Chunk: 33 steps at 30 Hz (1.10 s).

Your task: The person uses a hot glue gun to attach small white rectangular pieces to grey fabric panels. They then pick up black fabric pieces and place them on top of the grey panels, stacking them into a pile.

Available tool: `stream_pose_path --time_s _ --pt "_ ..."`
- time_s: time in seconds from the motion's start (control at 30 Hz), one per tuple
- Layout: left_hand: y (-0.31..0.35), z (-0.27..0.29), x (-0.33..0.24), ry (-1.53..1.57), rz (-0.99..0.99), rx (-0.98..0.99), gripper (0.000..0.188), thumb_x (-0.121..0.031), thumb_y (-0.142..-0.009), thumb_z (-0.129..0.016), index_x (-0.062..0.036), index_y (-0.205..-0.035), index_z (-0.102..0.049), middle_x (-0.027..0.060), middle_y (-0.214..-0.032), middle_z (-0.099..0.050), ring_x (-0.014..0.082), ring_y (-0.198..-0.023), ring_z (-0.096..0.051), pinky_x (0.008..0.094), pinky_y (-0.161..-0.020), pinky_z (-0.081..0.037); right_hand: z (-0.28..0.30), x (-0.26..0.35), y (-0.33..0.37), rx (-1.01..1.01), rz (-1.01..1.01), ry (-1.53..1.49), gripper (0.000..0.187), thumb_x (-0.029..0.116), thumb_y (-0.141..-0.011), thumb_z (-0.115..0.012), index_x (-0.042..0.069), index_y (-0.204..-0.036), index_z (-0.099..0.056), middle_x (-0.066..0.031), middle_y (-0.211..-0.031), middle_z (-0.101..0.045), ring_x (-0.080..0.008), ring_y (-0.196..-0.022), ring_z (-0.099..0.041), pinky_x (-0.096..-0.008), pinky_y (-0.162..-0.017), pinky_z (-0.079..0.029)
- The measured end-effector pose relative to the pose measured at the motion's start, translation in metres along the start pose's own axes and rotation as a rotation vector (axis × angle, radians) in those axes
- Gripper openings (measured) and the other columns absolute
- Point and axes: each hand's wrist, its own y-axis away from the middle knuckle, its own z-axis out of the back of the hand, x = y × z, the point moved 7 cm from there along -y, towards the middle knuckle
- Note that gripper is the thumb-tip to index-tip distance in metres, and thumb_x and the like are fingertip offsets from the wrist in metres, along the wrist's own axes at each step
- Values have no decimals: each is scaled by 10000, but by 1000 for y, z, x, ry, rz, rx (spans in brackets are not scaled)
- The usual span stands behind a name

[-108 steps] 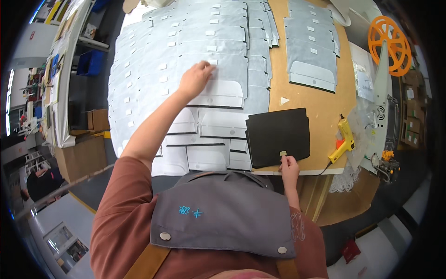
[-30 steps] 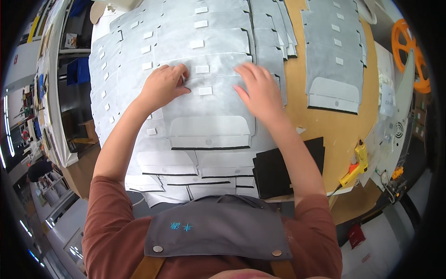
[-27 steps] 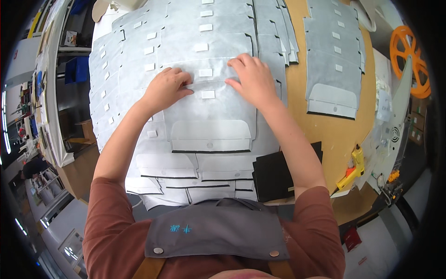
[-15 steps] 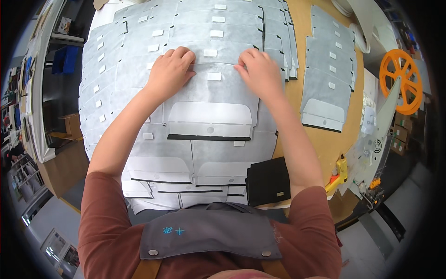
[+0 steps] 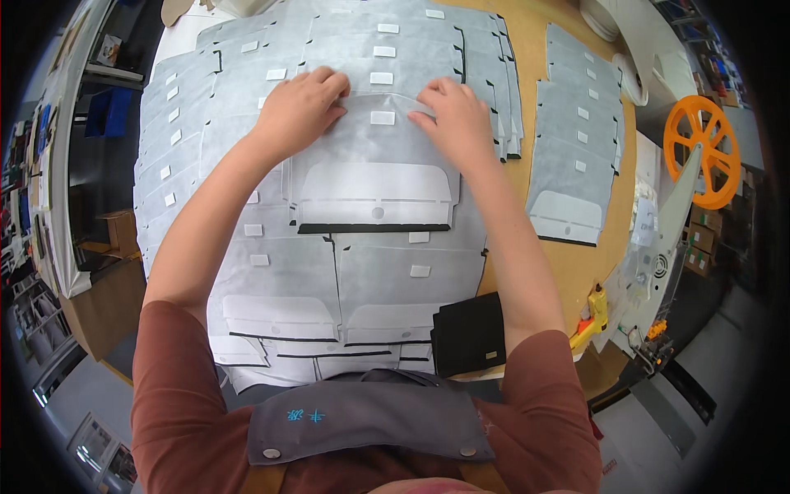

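A grey fabric-like panel (image 5: pixel 383 146) lies in front of me on top of other layered panels. It carries a small white tab, a pale flap-shaped piece (image 5: pixel 374 185) with a round mark, and a black strip along its near edge. My left hand (image 5: pixel 304 111) is curled at its upper left, thumb beneath the bent fingers. At the upper right, my right hand (image 5: pixel 455 119) has its thumb and forefinger at the panel's far edge. Both hands appear to grip that edge, though the fingertips are partly hidden.
Overlapping grey panels (image 5: pixel 288 284) with white tabs cover much of the table. Another stack (image 5: pixel 568 148) lies to the right on the tan tabletop (image 5: pixel 514 239). Near my right forearm are a black flat case (image 5: pixel 469 333) and a yellow tool (image 5: pixel 594 317). An orange spoked wheel (image 5: pixel 702 152) stands beyond.
The panel has slid away from me with both hands, uncovering more of the panels beneath its near edge. The whole view has also shifted slightly.
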Motion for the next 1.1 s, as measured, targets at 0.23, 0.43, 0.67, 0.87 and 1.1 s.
stream_pose_path --time_s 0.23,0.43,0.67,0.87,1.1 --pt "-26 -31 32 -41 110 316 334 -276 -825 -747 -102 -1052 -575 82 -1066 -632 294 -1017 -617 405 -858 -486 -19 -19 -26 452 -234 -39 378 380 -777 -790 126 -1007 -632 -55 -1080 -633 -256 -1000 -602 -402 -854 -485" --pt "-37 -34 39 233 -158 300 339 -251 -825 -752 -65 -1075 -617 122 -1026 -653 330 -993 -619 415 -850 -504 -28 -40 -34 284 57 -151 352 397 -779 -767 117 -952 -643 -64 -958 -671 -285 -928 -631 -408 -817 -495" --pt "-3 2 -3 202 -2 345 380 -186 -907 -691 -15 -1240 -629 163 -992 -694 222 -847 -644 345 -803 -506 63 19 3 192 121 -323 238 252 -786 -710 51 -911 -682 -186 -839 -693 -366 -816 -676 -455 -732 -525" --pt "57 76 -87 108 -331 159 292 -119 -885 -685 -111 -1176 -712 129 -813 -687 277 -689 -612 340 -667 -498 126 19 83 249 -187 -761 225 239 -854 -705 52 -979 -696 -149 -907 -729 -310 -850 -705 -420 -743 -539" --pt "113 133 -130 15 -356 95 346 -40 -823 -654 -152 -1143 -724 91 -806 -689 273 -701 -628 351 -645 -483 149 20 172 -3 -396 -889 228 258 -940 -647 48 -1005 -706 -60 -842 -714 -208 -860 -682 -338 -806 -537"
